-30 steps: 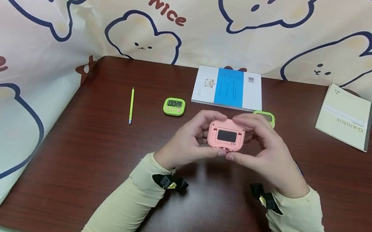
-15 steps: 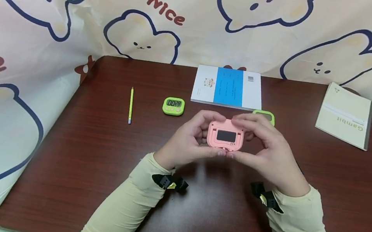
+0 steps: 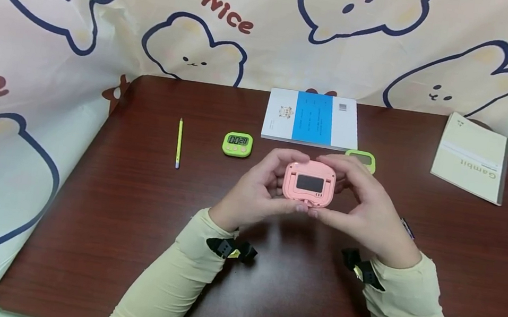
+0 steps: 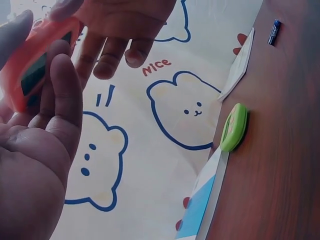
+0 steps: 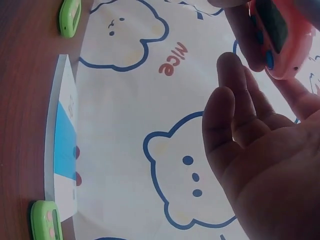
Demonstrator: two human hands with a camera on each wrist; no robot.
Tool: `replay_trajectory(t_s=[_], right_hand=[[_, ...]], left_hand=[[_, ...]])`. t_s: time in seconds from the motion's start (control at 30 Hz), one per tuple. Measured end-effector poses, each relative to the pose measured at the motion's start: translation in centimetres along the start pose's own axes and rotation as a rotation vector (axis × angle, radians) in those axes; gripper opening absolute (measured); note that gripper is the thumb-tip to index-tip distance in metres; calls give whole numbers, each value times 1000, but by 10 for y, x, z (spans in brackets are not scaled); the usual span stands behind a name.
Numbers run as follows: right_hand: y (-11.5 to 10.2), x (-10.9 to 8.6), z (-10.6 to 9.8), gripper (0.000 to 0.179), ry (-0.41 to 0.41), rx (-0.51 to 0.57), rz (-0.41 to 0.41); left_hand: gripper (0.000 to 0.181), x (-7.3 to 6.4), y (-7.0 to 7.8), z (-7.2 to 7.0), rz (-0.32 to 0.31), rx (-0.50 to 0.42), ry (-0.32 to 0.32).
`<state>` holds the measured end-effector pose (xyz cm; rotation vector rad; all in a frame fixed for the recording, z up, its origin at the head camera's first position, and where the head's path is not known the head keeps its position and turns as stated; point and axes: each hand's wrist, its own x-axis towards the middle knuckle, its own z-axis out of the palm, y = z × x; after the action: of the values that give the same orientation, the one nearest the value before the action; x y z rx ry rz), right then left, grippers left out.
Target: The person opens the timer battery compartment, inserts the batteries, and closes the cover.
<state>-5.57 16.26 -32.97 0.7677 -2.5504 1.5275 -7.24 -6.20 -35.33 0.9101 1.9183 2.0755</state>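
Note:
In the head view a pink digital timer [image 3: 310,183] is held up over the table, its back with a dark rectangle facing me. My left hand [image 3: 257,191] grips its left side, thumb along the lower edge and fingers behind. On the other side my right hand [image 3: 369,212] grips it the same way, the two thumb tips almost meeting. The right wrist view shows the timer's dark display [image 5: 272,23] and blue buttons [image 5: 269,59] on the far face.
A green timer [image 3: 237,145] and a pencil [image 3: 179,143] lie to the left. Behind my right hand is another green timer [image 3: 367,160]. A white-and-blue book [image 3: 313,119] and a cream notebook [image 3: 470,157] lie at the back. A battery [image 4: 274,32] lies on the right.
Both hands keep their hold on the pink timer, which has tipped slightly so that more of its back shows. The other things stay in place.

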Motion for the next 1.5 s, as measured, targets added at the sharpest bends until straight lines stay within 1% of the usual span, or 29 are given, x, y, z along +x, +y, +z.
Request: replay_trajectory(t_s=[0.13,0.2,0.23,0.3,0.37,0.4,0.43,0.47,0.53,0.6,0.67,0.73,0.8,0.87,1.03,1.17,1.23,1.3,1.4,1.5], right_hand=[[0,0,0,73,16,10,-14],[-1,-1,-1,69,26,23,3],[-1,-1,-2,67,30,32,17],[-1,-2,-3,62,39,53,54],[-1,-3,-5,56,47,78,90],[-1,-3,-5,53,48,87,105],[-1,-3,-6,51,46,95,120],[0,-3,-6,48,44,103,134],[0,-3,-7,42,37,119,162],[0,-3,-8,37,32,130,194],[0,-3,-9,32,26,155,220],[0,-2,-10,28,15,174,241],[1,-2,-11,26,-1,190,249],[1,-1,-11,25,-19,196,251],[1,-1,-12,26,-52,164,258],[-1,-1,-10,33,-41,151,239],[-3,-1,-9,42,-23,158,226],[-4,-2,-8,53,-3,169,201],[-6,-3,-5,71,34,162,139],[-8,-3,-2,85,73,150,50]], left_hand=[[71,0,2,0,-6,-8,-22],[73,0,3,-1,-15,42,-37],[73,0,4,-2,-14,91,-48],[74,0,7,-5,0,217,-66],[73,1,8,-7,26,355,-77],[72,1,9,-8,45,409,-81],[69,1,10,-10,61,451,-82],[65,1,11,-10,72,474,-79],[58,1,11,-12,92,491,-66],[52,1,12,-13,121,478,-46],[48,0,12,-13,162,468,-23],[45,0,12,-13,215,467,-6],[42,1,12,-13,264,476,9],[39,1,12,-13,297,494,23],[36,1,10,-13,331,529,62],[34,1,8,-13,347,532,87],[33,1,7,-13,332,514,105],[31,0,6,-12,287,482,127],[30,-1,6,-11,171,409,183],[29,-1,8,-11,63,340,235]])
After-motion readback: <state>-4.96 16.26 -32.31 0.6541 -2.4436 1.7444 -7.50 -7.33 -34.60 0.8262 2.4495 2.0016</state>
